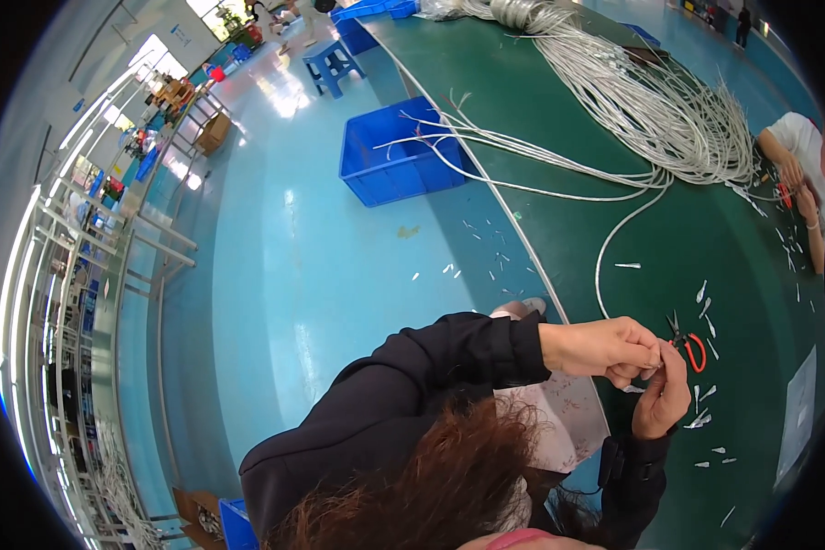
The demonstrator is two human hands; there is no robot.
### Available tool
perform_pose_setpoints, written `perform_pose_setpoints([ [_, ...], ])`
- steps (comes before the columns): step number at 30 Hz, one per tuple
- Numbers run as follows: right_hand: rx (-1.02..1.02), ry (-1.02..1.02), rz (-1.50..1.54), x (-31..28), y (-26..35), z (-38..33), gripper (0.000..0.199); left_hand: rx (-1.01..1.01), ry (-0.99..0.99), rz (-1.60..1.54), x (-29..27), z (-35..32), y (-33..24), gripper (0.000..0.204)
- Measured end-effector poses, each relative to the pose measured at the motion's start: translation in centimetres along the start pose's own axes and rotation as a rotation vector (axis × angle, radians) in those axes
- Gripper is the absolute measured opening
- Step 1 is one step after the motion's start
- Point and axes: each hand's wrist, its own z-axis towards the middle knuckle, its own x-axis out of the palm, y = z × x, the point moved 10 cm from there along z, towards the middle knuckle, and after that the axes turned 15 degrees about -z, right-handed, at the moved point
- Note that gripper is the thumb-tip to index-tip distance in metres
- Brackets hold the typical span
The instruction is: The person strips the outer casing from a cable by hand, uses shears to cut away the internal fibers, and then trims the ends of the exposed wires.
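The end of a grey-white cable (605,266) runs across the green table (559,165) and comes down into the person's hands, w/ both hands meeting on it just over the table's near edge. Left hand (605,348) is curled nearly closed, fingers pinched on the cable end; right hand (665,399) comes up from below, fingers also bent in tight vs the left's fingertips, seemingly gripping the same bit, tho exactly what sits between the fingertips is too small to tell. Both arms in black sleeves.

Just beside the hands, to the right, red-handled cutters (692,348) lie on the table, untouched. Around them lots of short white offcuts (703,420) are scattered on the green surface, some near the hands, more further right.

Following the cable back, it curves up to a big loose bundle of grey-white cables (669,110) heaped across the far part of the table. A few strands hang off the table edge over a blue plastic crate (394,165) standing on the blue-green floor (293,275). More white scraps lie on the floor betw crate and table. A blue stool (332,62) stands further back.

At the right rim another person in a white top (802,137) works at the same table, hands near the bundle's end
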Motion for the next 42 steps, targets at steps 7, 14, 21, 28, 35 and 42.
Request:
perform_pose_setpoints([
  [7,-0.264,-0.038,-0.131,-0.3,2.5,-0.4,0.025,-0.216,0.087,-0.288,-0.8,-1.3,2.4,0.021],
  [14,0.587,0.033,0.326,0.3,-7.1,-2.5,0.022,-0.065,-0.124,-0.05,-3.7,-2.5,0.0,0.021],
  [21,0.862,0.19,0.797,4.9,-6.7,-2.2,0.019,0.641,-0.567,1.238,-0.7,-5.5,-8.4,0.014],
  [28,0.858,0.211,0.81,4.7,-6.5,-2.8,0.017,0.771,-0.404,1.306,1.9,-1.2,-7.7,0.019],
  [35,0.748,0.244,0.69,4.1,-5.6,-2.2,0.013,0.492,-0.315,0.948,-2.5,1.8,-5.6,0.022],
  [42,0.53,0.13,0.24,2.4,-4.8,-1.7,0.006,0.495,-0.435,0.987,-2.2,1.2,-5.0,0.01],
])
